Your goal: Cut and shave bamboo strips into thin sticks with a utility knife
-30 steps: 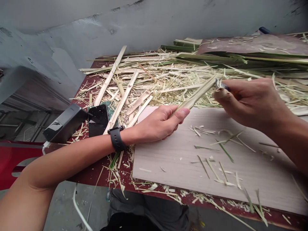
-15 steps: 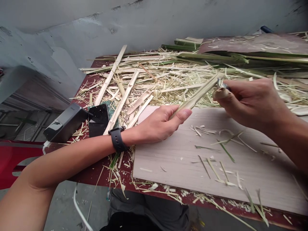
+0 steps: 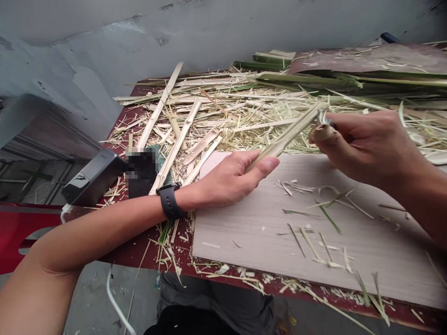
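A pale bamboo strip point(image 3: 289, 135) slants up and to the right above the board. My left hand point(image 3: 240, 179) is closed round its lower end, the thumb lying along the top. My right hand point(image 3: 366, 149) grips a small knife point(image 3: 321, 117) at the strip's far end. Only a bit of its metal blade shows, with a pale wrapping or shaving by the thumb; the fingers hide the handle. Beneath both hands lies a light wooden board point(image 3: 244, 232) with thin shavings scattered over it.
Bamboo shavings point(image 3: 244, 109) cover the back of the dark red table point(image 3: 139, 251). Longer split strips point(image 3: 160, 107) lie at the left, near a dark phone-like slab point(image 3: 141, 174) and a grey box point(image 3: 94, 179). Green bamboo pieces point(image 3: 314, 81) are stacked along the wall.
Almost nothing differs. Both hands keep their grip, and the blade stays at the strip's far end. The view has shifted very slightly.
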### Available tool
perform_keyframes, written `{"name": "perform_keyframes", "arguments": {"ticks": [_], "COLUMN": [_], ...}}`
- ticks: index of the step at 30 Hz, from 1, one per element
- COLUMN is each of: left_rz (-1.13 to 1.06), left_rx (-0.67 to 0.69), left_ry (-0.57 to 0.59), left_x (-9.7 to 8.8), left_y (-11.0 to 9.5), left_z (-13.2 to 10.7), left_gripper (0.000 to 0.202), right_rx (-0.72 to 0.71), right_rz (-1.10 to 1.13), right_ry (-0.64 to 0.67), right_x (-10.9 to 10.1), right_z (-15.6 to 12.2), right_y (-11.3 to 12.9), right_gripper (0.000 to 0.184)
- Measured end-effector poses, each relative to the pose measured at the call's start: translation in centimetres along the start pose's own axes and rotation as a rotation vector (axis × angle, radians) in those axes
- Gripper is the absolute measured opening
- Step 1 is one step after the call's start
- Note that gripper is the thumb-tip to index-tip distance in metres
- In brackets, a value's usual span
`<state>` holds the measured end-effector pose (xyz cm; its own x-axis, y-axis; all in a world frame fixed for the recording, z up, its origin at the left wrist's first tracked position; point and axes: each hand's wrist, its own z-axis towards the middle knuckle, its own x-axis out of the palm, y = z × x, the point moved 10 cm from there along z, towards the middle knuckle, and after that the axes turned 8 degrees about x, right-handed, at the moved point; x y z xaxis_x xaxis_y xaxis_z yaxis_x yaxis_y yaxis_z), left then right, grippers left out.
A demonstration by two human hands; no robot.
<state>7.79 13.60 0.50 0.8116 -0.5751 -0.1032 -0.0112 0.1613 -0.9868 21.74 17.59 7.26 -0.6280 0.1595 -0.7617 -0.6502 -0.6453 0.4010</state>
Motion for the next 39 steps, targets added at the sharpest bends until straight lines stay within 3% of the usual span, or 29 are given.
{"name": "perform_keyframes", "arguments": {"ticks": [12, 18, 39], "left_rz": [0.079, 0.072, 0.107], "left_rx": [0.013, 0.081, 0.085], "left_ry": [-0.006, -0.020, -0.009], "left_x": [-0.1, -0.3, -0.1], "left_y": [-0.4, -1.0, -1.1], "left_z": [0.0, 0.1, 0.1], "left_gripper": [0.049, 0.046, 0.046], "right_rx": [0.032, 0.059, 0.042], "right_rz": [0.005, -0.003, 0.016], "right_ry": [0.022, 0.020, 0.029], "right_x": [0.0, 0.1, 0.1], "right_z": [-0.1, -0.2, -0.2], "right_y": [-0.2, -0.4, -0.3], "right_gripper": [0.059, 0.061, 0.063]}}
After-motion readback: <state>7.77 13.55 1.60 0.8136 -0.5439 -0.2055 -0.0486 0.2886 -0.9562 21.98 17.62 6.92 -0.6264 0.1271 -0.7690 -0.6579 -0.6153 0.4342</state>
